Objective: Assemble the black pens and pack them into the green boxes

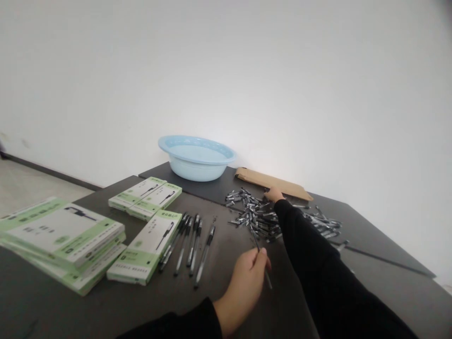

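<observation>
As a pale wall fills the background, a dark tabletop stretches out in front of it, seams running across its surface. A light-blue basin stands at the far side near the wall, with a strip of brown cardboard to its right. At left lies a stack of green-and-white boxes; a pair of boxes sits edge to edge beyond it, and a single box rests flat nearer the centre. At right spreads a loose heap of slim pieces, black and silvery, pointing every which way, while a short row of pens (clear barrels, black ends) lies roughly parallel just beside the single box.

Sleeved in black, the right arm reaches far forward, its right hand at the heap's far side by the cardboard; whether those fingers hold anything cannot be told. Low at the near side, the left hand pinches a slender pen-like piece between thumb and fingers, slanting through the grip.

The right sleeve hides part of the heap, the left hand covers the held piece's middle, and the boxes' small print is too blurred to read.
</observation>
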`<move>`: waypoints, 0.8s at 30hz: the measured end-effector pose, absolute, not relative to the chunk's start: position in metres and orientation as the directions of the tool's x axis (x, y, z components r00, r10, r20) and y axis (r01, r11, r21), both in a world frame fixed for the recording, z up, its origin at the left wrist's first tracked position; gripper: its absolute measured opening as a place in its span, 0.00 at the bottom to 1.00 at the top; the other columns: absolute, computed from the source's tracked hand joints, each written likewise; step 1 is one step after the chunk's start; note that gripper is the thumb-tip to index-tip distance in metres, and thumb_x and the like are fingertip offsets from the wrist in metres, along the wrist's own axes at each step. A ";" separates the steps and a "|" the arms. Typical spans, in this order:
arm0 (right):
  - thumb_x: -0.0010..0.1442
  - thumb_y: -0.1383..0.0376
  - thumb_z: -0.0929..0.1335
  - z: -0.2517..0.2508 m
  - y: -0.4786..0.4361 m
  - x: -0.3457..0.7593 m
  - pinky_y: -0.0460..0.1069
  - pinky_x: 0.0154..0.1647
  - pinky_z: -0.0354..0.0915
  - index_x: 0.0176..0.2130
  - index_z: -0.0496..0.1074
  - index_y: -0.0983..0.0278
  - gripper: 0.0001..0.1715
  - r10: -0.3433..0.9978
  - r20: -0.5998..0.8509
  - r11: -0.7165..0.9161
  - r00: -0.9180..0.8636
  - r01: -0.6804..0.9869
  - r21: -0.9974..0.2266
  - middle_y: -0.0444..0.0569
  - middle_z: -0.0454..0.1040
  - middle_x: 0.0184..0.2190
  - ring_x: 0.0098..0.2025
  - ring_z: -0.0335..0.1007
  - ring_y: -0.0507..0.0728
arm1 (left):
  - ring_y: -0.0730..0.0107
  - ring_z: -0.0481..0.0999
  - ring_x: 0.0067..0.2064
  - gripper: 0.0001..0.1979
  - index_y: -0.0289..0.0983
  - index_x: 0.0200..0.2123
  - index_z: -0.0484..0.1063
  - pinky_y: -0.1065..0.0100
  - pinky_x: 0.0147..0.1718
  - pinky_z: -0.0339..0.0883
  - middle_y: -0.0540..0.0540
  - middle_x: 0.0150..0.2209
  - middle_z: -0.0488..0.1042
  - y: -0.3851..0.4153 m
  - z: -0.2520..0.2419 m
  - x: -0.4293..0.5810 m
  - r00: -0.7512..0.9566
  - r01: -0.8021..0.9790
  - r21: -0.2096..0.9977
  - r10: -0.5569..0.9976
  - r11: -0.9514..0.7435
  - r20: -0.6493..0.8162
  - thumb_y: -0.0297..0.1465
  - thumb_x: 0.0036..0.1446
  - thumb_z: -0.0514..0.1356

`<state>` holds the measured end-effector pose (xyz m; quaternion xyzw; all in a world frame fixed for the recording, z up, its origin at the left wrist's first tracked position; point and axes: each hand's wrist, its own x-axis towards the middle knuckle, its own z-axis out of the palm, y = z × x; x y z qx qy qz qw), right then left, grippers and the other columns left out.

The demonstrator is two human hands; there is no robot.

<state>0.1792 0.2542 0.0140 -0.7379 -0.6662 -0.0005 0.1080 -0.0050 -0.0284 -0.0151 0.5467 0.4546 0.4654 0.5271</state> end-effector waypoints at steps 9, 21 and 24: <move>0.57 0.59 0.67 0.066 0.192 0.169 0.48 0.28 0.58 0.25 0.76 0.70 0.18 0.973 0.229 0.029 0.022 0.976 -0.216 0.56 0.76 0.22 0.27 0.71 0.57 | 0.69 0.69 0.33 0.23 0.34 0.36 0.80 0.67 0.35 0.63 0.45 0.36 0.70 -0.029 -0.012 -0.011 0.235 -0.021 0.994 0.966 -0.108 0.110 0.44 0.62 0.52; 0.57 0.60 0.66 0.034 -0.047 0.187 0.46 0.26 0.55 0.26 0.69 0.63 0.12 0.947 0.253 0.310 -0.196 0.757 -0.575 0.44 0.70 0.22 0.24 0.63 0.52 | 0.56 0.72 0.55 0.23 0.37 0.50 0.78 0.63 0.47 0.63 0.38 0.56 0.74 -0.037 -0.002 -0.010 0.501 -0.384 0.897 0.865 0.219 0.003 0.46 0.58 0.62; 0.57 0.63 0.66 0.017 -0.066 0.177 0.46 0.28 0.57 0.25 0.67 0.63 0.10 0.943 0.247 0.331 -0.222 0.694 -0.640 0.44 0.70 0.23 0.25 0.64 0.52 | 0.57 0.74 0.52 0.24 0.36 0.50 0.78 0.61 0.48 0.65 0.37 0.54 0.75 -0.044 -0.001 -0.004 0.527 -0.423 0.863 0.849 0.276 -0.013 0.46 0.57 0.63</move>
